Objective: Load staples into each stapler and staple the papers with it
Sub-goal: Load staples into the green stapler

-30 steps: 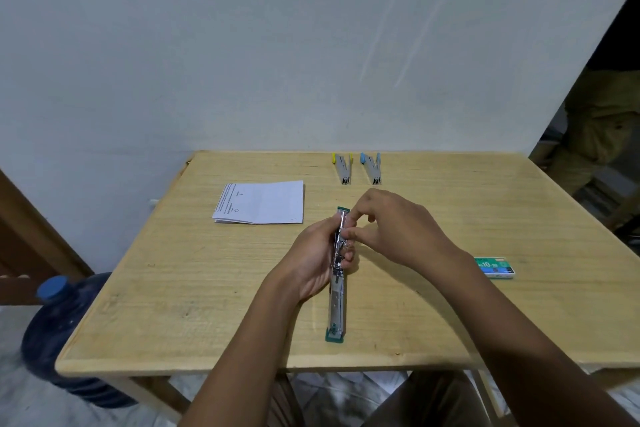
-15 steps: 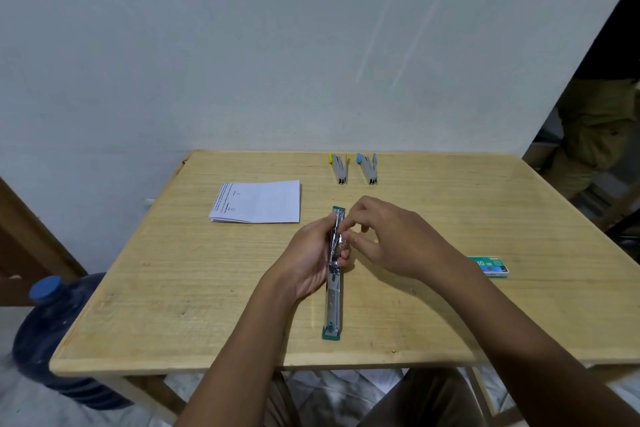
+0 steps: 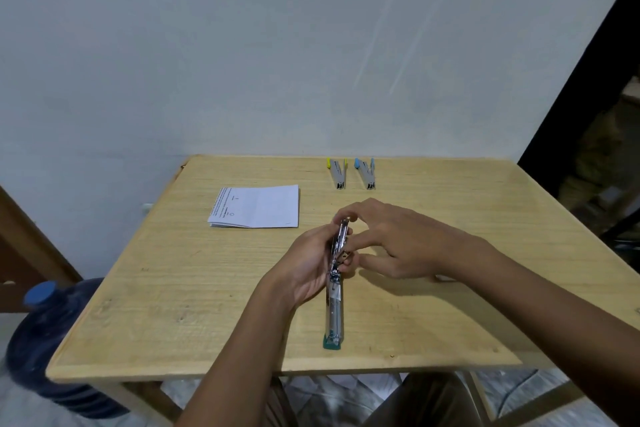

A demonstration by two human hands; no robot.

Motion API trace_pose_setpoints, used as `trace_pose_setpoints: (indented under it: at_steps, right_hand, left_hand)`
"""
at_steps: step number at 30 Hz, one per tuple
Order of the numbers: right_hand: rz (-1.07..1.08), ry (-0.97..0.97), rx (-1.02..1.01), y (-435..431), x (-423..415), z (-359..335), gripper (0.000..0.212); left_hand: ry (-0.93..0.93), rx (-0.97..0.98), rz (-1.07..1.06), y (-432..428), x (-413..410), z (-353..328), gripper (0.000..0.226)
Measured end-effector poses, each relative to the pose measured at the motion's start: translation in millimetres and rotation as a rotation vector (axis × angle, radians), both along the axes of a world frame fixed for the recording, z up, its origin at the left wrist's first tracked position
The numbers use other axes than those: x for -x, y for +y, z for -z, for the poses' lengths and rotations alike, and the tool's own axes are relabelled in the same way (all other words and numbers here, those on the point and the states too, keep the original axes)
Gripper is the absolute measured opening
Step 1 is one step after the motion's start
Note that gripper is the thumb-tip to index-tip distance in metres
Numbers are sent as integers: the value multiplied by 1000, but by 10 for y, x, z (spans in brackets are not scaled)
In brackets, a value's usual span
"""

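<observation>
Left hand (image 3: 308, 267) and right hand (image 3: 398, 243) work over the pale wooden table (image 3: 173, 288), near the white paper stack (image 3: 256, 206). Left grips the opened green-ended metal stapler (image 3: 334, 312) mid-length. Right pinches its raised arm; any staples held, cannot tell. Judgement: steady the channel, seat the strip flat.

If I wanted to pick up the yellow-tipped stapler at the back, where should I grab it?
Probably the grey middle of the yellow-tipped stapler, from above, thumb and finger on its long sides. It lies flat, lengthwise toward the wall, with a gap to the blue-tipped stapler beside it.
</observation>
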State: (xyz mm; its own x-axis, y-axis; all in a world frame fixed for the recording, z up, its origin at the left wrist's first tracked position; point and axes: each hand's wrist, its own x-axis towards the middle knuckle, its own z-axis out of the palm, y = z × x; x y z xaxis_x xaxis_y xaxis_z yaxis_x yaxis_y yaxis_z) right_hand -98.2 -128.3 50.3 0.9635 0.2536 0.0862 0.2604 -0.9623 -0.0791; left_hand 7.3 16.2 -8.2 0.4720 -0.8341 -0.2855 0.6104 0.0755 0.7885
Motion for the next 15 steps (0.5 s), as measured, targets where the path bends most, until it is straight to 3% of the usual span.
trace_pose_setpoints:
  at_steps: [9,15]
  right_hand:
    - [-57,-107,338,-118,-89,-99,34]
    - [11,-244,401,-24,-83,18,37]
  left_hand:
    - [73,1,8,4,19,-50,24]
    - [39,-7,-10,13,-2,-57,27]
